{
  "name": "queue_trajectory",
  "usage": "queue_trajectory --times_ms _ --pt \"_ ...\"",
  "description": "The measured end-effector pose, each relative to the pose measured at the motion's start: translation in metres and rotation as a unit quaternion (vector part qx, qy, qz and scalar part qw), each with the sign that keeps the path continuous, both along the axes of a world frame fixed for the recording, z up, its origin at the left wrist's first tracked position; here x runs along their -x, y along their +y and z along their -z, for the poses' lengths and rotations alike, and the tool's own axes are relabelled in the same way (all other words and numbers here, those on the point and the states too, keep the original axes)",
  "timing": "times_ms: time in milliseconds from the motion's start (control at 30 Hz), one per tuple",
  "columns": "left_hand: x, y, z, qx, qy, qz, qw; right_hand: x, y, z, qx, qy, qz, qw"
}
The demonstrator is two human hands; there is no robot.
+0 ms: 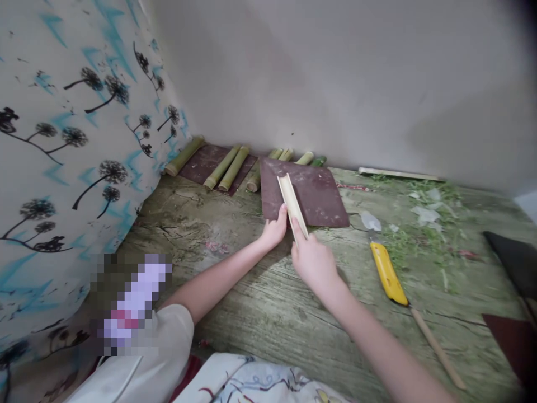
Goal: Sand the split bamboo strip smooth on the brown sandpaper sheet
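A pale split bamboo strip (291,206) stands tilted, its lower end between my two hands and its upper part over a brown sheet of sandpaper (319,193). My right hand (312,260) grips the strip's lower end. My left hand (274,228) presses its fingertips against the strip's left side. Both hands are just in front of the sandpaper's near edge, above a weathered green wooden surface (235,280). A yellow utility knife (388,281) lies to the right of my right hand.
Green bamboo pieces (235,167) and a second sandpaper sheet (212,162) lie along the back wall. Green shavings (419,238) are scattered at right, beside a wooden slat (398,174). A patterned curtain (71,151) hangs at left. Dark sheets (514,263) lie at the right edge.
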State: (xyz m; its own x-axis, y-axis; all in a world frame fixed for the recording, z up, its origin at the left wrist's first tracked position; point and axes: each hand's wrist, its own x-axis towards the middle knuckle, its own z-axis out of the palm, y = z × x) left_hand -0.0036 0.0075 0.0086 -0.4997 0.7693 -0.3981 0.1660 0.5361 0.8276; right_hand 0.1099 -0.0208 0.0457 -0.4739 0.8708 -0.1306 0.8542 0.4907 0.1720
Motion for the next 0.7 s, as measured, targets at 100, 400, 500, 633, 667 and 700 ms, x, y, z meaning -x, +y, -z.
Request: queue_trajectory --times_ms 100,400,500,633,667,700 --pt "0.002 0.000 0.003 -0.036 -0.031 0.008 0.999 0.004 -0.012 0.002 0.005 0.003 0.008 1.000" --pt "0.000 0.000 0.009 -0.051 0.020 0.019 0.998 -0.008 0.015 0.000 0.015 0.047 0.003 0.999" --pt "0.000 0.001 0.010 -0.090 0.028 0.004 0.996 -0.005 0.011 0.004 0.010 0.038 0.028 0.999" --pt "0.003 0.002 0.008 -0.043 0.003 -0.008 0.999 0.003 -0.010 0.010 0.022 0.032 0.037 0.999" --pt "0.004 0.001 0.007 -0.032 -0.004 -0.006 0.999 0.004 -0.014 0.012 0.024 0.031 0.037 0.999" --pt "0.004 0.001 0.006 -0.027 -0.008 -0.001 1.000 0.005 -0.016 0.012 0.025 0.030 0.035 0.999"
